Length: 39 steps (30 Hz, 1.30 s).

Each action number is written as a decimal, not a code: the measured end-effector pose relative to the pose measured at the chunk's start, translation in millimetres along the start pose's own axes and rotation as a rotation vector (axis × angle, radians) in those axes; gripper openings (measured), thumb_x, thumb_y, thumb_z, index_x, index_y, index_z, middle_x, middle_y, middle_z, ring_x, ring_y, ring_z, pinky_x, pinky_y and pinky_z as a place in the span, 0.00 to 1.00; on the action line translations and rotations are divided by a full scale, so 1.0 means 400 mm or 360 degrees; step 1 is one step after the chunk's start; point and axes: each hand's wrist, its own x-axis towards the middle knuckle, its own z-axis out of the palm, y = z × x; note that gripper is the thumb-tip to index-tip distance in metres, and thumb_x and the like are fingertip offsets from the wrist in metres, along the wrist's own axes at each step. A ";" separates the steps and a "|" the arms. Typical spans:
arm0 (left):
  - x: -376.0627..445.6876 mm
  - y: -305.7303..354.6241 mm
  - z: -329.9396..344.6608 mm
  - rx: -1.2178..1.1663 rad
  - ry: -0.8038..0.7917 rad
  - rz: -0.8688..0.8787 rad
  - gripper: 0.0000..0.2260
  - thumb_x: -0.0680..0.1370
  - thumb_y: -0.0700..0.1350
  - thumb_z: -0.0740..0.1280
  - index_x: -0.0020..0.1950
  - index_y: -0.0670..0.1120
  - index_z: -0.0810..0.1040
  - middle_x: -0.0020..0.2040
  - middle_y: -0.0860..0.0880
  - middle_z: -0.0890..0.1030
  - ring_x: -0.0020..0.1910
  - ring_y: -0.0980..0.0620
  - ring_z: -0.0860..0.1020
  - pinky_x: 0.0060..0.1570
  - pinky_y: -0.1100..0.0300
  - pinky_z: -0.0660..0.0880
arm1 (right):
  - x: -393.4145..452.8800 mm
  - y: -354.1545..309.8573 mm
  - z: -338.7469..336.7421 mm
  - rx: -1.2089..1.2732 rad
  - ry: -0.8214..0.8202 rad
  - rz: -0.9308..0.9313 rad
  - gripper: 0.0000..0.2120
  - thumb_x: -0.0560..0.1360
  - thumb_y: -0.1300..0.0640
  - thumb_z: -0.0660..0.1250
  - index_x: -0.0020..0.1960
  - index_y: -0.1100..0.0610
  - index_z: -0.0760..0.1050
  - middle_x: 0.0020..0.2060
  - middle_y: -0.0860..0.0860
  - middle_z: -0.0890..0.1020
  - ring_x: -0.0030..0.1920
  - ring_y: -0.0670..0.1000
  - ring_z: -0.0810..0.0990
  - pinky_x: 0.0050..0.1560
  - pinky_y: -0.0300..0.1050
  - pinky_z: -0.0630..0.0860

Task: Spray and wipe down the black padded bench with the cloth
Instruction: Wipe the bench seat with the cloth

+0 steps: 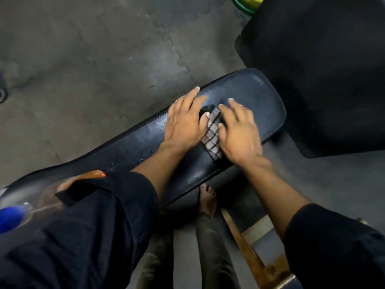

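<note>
The black padded bench (256,94) runs from lower left to upper right, with wet droplets on its near part. A grey cloth with dark checks (213,135) lies flat on the pad. My left hand (185,122) presses on the cloth's left side, fingers spread. My right hand (239,132) presses on its right side, slightly blurred. A clear spray bottle with a blue base (12,215) and an orange trigger (91,175) lies on the bench at the lower left, partly hidden by my left sleeve.
A large black padded object (333,69) stands right beyond the bench's far end. Grey interlocking floor mats (93,59) lie to the left. My bare foot (207,198) and a rusty metal frame bar (250,253) show under the bench. A green-yellow rim (245,3) sits at the top.
</note>
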 end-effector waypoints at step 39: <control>0.090 -0.086 0.088 -0.0125 0.0229 -0.0244 0.22 0.87 0.55 0.54 0.80 0.56 0.75 0.80 0.56 0.74 0.80 0.57 0.70 0.81 0.51 0.66 | 0.152 0.058 0.117 -0.0333 0.0138 -0.0074 0.31 0.87 0.47 0.54 0.88 0.44 0.50 0.88 0.57 0.52 0.87 0.66 0.50 0.84 0.70 0.51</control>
